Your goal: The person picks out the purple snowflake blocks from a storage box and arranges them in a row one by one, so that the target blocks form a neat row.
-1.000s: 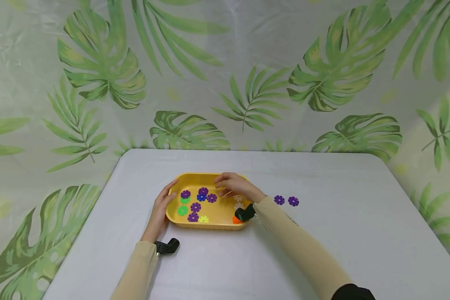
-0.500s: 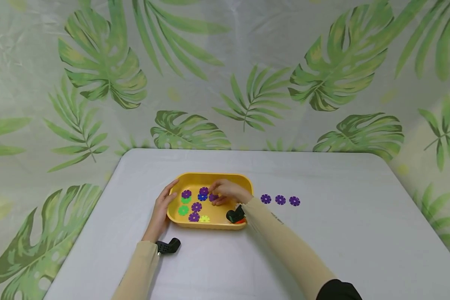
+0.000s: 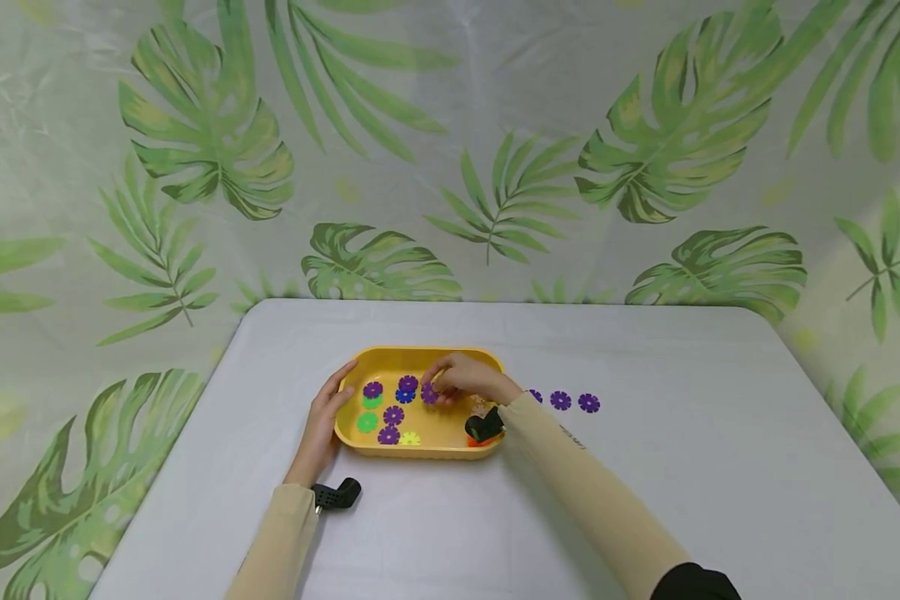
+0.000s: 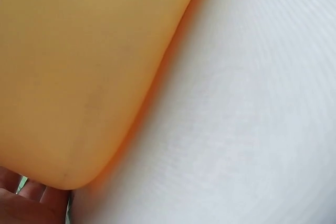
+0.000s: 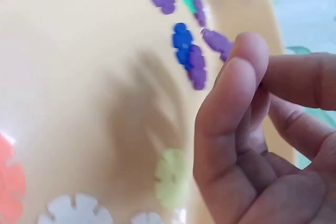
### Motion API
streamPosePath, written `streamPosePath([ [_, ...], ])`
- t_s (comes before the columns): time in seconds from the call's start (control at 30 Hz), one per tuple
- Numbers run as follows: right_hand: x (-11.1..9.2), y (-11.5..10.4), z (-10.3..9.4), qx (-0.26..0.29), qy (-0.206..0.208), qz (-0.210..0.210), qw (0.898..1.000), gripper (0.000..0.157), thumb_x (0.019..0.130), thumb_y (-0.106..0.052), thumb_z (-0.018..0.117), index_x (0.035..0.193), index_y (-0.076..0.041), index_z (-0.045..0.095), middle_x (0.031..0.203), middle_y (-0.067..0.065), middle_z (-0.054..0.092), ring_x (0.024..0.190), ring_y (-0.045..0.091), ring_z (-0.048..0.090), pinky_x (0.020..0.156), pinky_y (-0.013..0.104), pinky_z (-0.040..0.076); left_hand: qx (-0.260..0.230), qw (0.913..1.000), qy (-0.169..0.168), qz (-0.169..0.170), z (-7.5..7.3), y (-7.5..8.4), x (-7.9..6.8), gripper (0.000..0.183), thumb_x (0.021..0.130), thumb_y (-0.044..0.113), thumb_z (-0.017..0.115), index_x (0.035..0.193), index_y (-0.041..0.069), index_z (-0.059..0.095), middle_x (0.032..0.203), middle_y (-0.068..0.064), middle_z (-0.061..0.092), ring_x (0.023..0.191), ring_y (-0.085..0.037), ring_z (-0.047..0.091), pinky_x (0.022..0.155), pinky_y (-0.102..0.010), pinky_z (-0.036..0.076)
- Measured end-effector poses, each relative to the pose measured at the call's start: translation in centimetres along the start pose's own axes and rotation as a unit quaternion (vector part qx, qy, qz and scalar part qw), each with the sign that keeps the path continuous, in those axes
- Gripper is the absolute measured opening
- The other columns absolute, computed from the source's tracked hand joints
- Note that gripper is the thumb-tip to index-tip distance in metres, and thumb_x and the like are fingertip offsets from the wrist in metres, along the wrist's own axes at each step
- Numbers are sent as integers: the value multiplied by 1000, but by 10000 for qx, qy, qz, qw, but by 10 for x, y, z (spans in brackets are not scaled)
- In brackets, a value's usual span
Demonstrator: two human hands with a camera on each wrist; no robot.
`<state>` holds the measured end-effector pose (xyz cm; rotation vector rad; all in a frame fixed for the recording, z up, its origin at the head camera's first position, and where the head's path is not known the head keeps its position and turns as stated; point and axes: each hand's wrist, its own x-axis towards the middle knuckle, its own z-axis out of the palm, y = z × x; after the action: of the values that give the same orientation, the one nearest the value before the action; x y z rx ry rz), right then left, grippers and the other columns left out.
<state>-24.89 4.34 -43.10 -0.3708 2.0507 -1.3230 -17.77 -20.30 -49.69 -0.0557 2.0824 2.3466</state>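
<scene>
My right hand [image 3: 468, 377] pinches a purple snowflake disc [image 3: 429, 393] just above the floor of a yellow tray [image 3: 420, 452]. In the right wrist view, this purple disc [image 5: 217, 43] pokes out past the fingertips. My left hand [image 3: 321, 423] holds the tray's left end, thumb over the rim; in the left wrist view, its fingers [image 4: 31, 200] lie against the outer wall. Left in the tray are several purple discs [image 3: 393, 415], a blue disc [image 3: 405, 396], green discs [image 3: 367, 422] and a yellow one [image 3: 409, 438]. An orange disc [image 5: 8, 179] and white disc [image 5: 76, 212] sit near the right wrist.
Right of the tray, purple discs [image 3: 560, 401] lie in a row on the white table [image 3: 645, 467]; the right sleeve [image 3: 592, 467] partly covers the nearest. A leaf-patterned curtain [image 3: 495, 167] hangs behind the table.
My right hand moved down to a purple disc in the tray, took it between its fingertips and shifted slightly right with it. The left hand stayed on the tray.
</scene>
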Motion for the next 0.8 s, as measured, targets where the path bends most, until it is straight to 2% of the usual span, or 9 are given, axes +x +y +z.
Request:
streamPosePath([
  [0.13,-15,0,-15,359,-17,-278,9990,26,91,-2,52,114,5,60,81,9,61,66,16,55,75,38,56,24,10000,-2,-42,0,0,0,44,102,16,42,146,15,39,154,3,26,142,-14,16,115,-32,20],
  [0.23,-26,4,-30,535,138,-426,9976,25,93,-4,52,115,5,58,84,9,59,67,17,53,72,33,55,30,10000,24,-87,-1,0,-1,44,102,17,43,146,17,40,154,5,28,142,-12,18,114,-30,21],
  [0.4,-48,17,-60,497,446,-418,9969,25,96,-9,52,117,4,56,86,9,58,69,18,51,68,26,52,59,9999,44,-68,-2,0,-1,44,102,18,43,146,16,40,153,6,28,141,-10,18,114,-28,21],
  [0.63,-84,55,-102,295,915,-370,9947,30,99,-14,49,121,5,52,88,10,55,73,21,52,75,34,53,10,10000,-4,-50,-2,0,-1,44,102,18,43,147,16,39,154,5,27,141,-11,18,114,-29,22],
  [0.8,-109,90,-127,341,1190,-321,9918,31,99,-14,47,121,7,50,86,9,54,73,21,54,73,36,53,15,10000,-16,-31,-1,0,-1,44,102,18,43,146,16,40,154,5,27,142,-11,17,114,-29,21],
])
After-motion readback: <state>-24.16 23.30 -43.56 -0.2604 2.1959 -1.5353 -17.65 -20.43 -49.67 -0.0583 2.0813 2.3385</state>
